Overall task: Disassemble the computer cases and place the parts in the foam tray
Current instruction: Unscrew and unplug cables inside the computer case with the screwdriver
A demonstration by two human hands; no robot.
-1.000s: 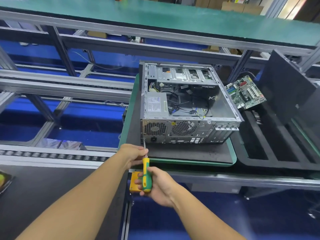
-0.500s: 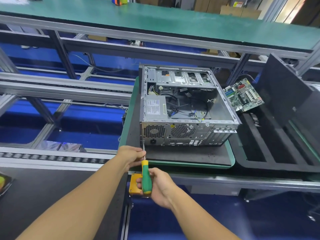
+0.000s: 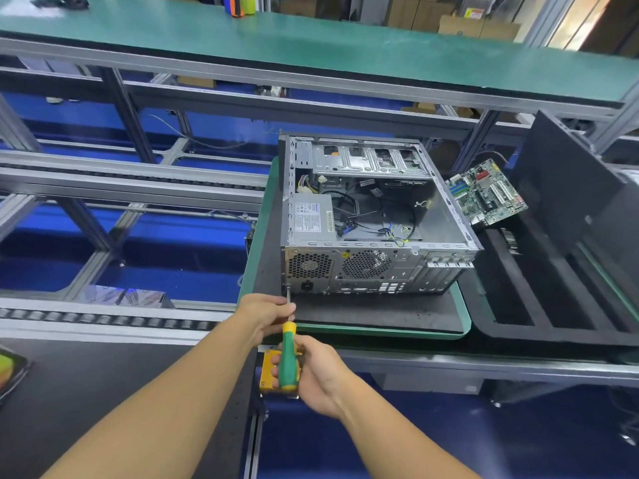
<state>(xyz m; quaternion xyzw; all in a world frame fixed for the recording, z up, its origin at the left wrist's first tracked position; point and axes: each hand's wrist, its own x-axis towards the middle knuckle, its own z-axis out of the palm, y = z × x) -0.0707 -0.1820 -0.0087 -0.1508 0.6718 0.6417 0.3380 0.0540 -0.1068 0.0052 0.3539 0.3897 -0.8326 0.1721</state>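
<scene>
An open grey computer case (image 3: 377,216) lies on its side on a green-edged black pallet (image 3: 380,316), rear panel toward me. Inside are a power supply (image 3: 311,217) and loose cables. My right hand (image 3: 311,371) grips the green and yellow handle of a screwdriver (image 3: 288,354). Its tip sits at the case's lower left rear corner. My left hand (image 3: 268,314) pinches the metal shaft just below the tip. To the right, a green motherboard (image 3: 487,191) lies at the far end of the black foam tray (image 3: 553,305).
A black side panel (image 3: 567,188) leans up at the tray's right. A roller conveyor rail (image 3: 103,319) runs on the left. A yellow block (image 3: 268,375) sits under my right hand. A green bench top (image 3: 311,46) spans the back over aluminium framing.
The view has shifted slightly, so the case sits a little lower in frame. Both hands stay on the screwdriver at the same rear corner; the right hand's grip on the handle has changed slightly.
</scene>
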